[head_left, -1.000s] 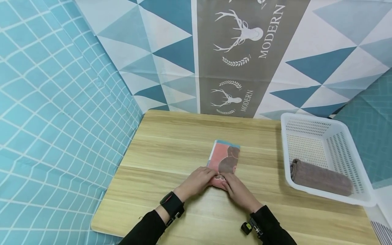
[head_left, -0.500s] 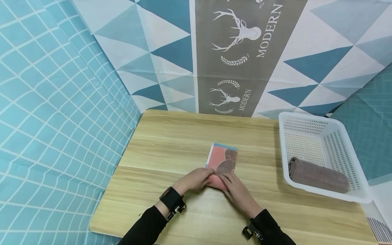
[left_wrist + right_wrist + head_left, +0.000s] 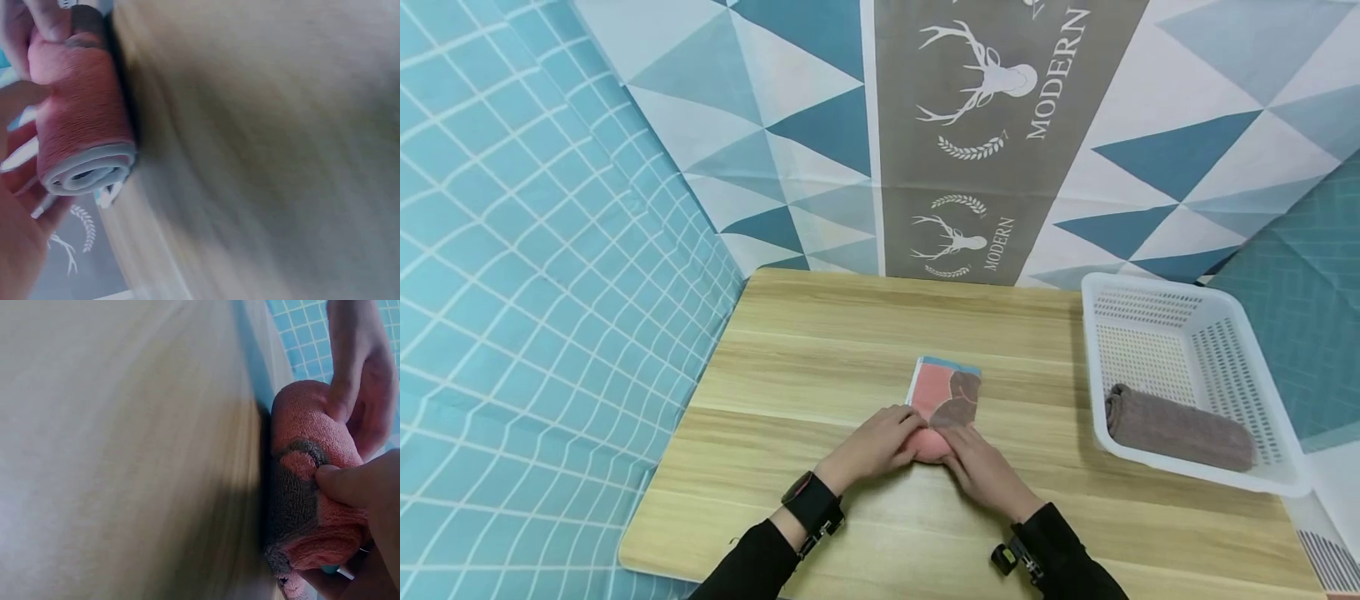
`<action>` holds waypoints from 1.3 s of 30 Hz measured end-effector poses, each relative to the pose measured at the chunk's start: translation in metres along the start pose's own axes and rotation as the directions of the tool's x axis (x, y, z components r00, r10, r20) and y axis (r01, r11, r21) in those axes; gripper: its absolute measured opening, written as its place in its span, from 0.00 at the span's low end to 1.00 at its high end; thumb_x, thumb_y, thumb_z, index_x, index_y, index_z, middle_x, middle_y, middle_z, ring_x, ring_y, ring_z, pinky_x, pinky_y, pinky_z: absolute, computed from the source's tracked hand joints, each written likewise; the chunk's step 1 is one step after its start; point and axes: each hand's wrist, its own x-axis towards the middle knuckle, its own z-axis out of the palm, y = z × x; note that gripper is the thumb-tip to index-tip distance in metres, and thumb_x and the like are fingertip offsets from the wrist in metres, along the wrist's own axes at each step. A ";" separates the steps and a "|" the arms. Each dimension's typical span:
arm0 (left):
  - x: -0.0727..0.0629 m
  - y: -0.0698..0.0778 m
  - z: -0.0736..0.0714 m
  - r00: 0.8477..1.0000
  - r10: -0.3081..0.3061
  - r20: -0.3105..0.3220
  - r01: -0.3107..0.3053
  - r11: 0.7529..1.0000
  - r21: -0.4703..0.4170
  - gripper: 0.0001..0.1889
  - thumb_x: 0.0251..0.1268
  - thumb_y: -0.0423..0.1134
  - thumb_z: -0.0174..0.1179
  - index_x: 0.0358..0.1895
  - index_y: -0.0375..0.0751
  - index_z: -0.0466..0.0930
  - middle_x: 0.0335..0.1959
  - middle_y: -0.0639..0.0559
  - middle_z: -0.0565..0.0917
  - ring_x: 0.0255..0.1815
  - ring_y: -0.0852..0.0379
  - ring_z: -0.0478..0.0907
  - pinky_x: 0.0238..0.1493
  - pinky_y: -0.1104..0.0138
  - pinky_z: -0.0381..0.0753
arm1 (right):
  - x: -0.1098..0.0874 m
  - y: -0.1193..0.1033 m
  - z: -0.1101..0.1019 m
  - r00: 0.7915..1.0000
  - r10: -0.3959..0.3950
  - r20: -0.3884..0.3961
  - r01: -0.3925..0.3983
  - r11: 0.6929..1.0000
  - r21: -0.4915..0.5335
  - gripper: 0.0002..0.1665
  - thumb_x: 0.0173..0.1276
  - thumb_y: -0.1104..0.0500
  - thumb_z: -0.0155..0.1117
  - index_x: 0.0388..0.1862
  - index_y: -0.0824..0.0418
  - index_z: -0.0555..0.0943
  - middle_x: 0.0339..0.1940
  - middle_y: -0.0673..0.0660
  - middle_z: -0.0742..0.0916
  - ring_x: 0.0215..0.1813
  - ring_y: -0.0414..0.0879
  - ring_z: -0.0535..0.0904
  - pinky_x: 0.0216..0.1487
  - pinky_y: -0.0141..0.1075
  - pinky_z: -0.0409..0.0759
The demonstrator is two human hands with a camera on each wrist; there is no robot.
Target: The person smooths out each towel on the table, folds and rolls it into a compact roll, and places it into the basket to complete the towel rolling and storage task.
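A pink and grey-brown towel [image 3: 953, 398] with a blue far edge lies on the table, its near end rolled up and its far part flat. My left hand [image 3: 874, 443] grips the left end of the roll, thumb on the near side and fingers over the top. At the right end my right hand [image 3: 987, 472] holds the roll the same way. In the left wrist view the towel roll [image 3: 84, 106] shows a white-edged spiral at its end. The right wrist view has both thumbs pressing the towel roll [image 3: 306, 425].
A white plastic basket [image 3: 1097, 375] stands at the table's right side, holding a rolled brown towel [image 3: 1180, 429]. Wooden table [image 3: 820, 333] surface surrounds the hands. A patterned cloth backdrop [image 3: 820, 142] rises behind, and a blue checked cloth [image 3: 535, 292] hangs at the left.
The rolled near end has grown thicker and the flat part of the towel has become shorter. Its far edge has come a little nearer. Both hands stay on the roll.
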 end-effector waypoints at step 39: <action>0.005 0.003 0.010 0.998 -0.057 -0.007 0.057 0.998 0.011 0.31 0.63 0.49 0.64 0.67 0.45 0.69 0.63 0.51 0.74 0.64 0.54 0.69 0.70 0.59 0.67 | 0.004 0.013 0.001 0.993 0.115 -0.033 -0.113 0.992 0.056 0.29 0.72 0.45 0.61 0.70 0.50 0.74 0.60 0.48 0.81 0.65 0.44 0.74 0.65 0.47 0.74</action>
